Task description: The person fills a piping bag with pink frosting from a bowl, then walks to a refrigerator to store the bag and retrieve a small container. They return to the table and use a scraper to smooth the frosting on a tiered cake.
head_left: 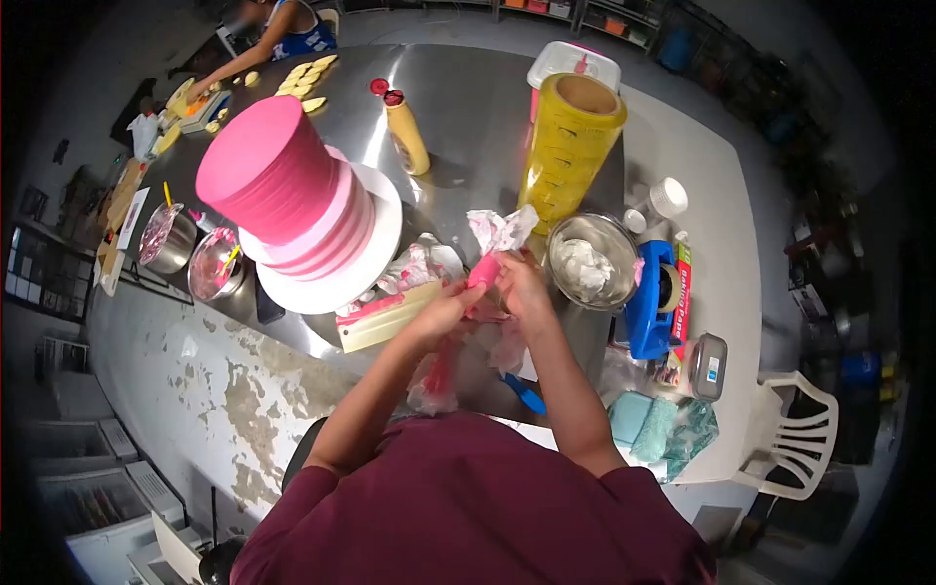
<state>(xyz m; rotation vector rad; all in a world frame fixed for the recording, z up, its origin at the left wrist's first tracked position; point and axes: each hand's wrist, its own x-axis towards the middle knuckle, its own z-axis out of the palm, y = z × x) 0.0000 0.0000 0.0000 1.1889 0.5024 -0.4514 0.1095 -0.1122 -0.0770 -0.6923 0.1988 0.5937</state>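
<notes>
My left hand (450, 310) and my right hand (524, 287) are both closed on a pink-filled piping bag (482, 272). Its clear plastic, smeared with pink, hangs down toward my body. A crumpled, pink-stained paper towel (501, 230) sticks up at the far end of the bag, by my right fingers. Beside my left hand lies a cream-coloured scraper (390, 319) with pink icing along its edge. More stained paper towel (425, 263) is bunched behind it. To the left, a tall cake (283, 185) in pink shades stands on a white round board (388, 214).
A steel bowl (597, 295) with white paper, a yellow film roll (570, 146) and a blue tape dispenser (647, 302) stand right. A yellow bottle (406, 136) stands behind. Pink-smeared bowls (216, 265) sit left. Another person's arm (239, 63) reaches across the far left corner.
</notes>
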